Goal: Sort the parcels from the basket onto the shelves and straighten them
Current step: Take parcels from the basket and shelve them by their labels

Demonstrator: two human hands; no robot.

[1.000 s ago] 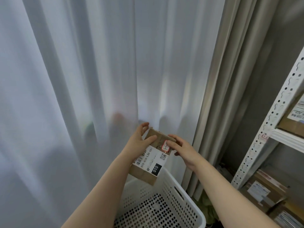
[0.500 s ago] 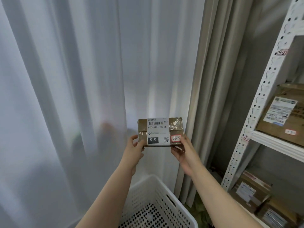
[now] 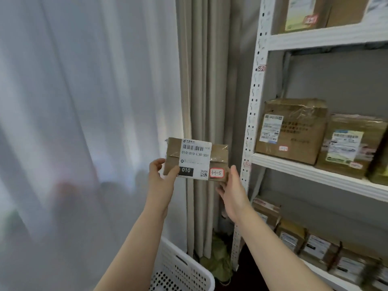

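The person is holding a small brown parcel (image 3: 196, 159) up in the air with its label facing them. It is left of the shelves (image 3: 310, 170) and above the white basket (image 3: 184, 267), which is sitting low and near. The left hand (image 3: 160, 181) is gripping the parcel's lower left corner, thumb lying across the front and fingers going behind. The right hand (image 3: 233, 192) is grasping the lower right corner, thumb at the side edge and fingers tucked underneath.

The person is probably reading the label to choose a shelf. The handwritten sticker (image 3: 216, 172) at the lower right is the thing to go by, and the right thumb is rightly sitting clear of it. A small tag (image 3: 261, 68) is showing on the shelf post but is too blurred to read surely. Matching the sticker to such tags is likely deciding the level. A large box (image 3: 290, 131) is filling the left end of the middle shelf, so the parcel may be needing a gap elsewhere. Going in two-handed, label outward, should be helping it land square to the front edge.
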